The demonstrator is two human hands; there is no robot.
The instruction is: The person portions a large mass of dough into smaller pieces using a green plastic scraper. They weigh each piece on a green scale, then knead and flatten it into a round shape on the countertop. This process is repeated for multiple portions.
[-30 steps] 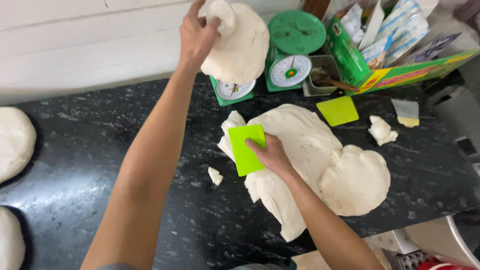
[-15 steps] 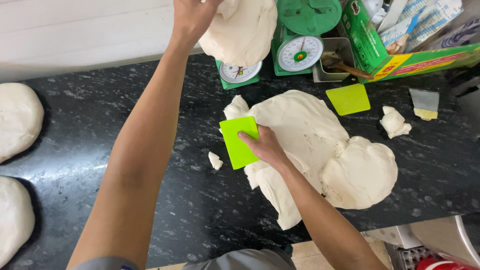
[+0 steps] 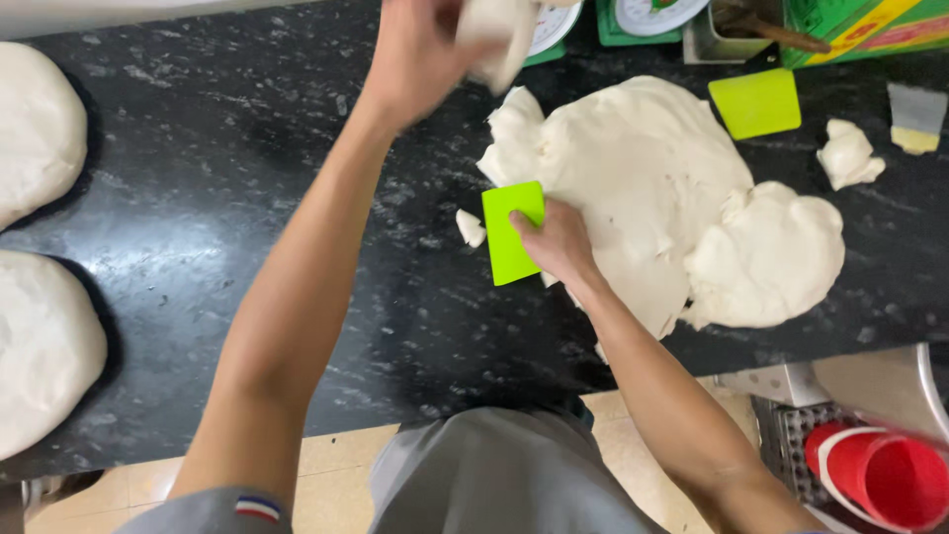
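We are gripping a torn dough piece (image 3: 494, 40) in our raised left hand (image 3: 420, 54) while our right hand (image 3: 559, 242) is pinching the green scraper (image 3: 512, 232) against the big dough mass (image 3: 643, 188) just beyond it, risking that sticky, sagging piece slipping onto the counter (image 3: 247, 158).

A black speckled stone surface (image 3: 247, 168) fills most of the frame; beige floor tiles (image 3: 331, 465) show along the bottom, a pale wall (image 3: 99, 15) at upper left

Dough mass (image 3: 643, 188) soft, matt; scraper (image 3: 511, 232) smooth green plastic; counter (image 3: 247, 168) glossy black speckled stone.
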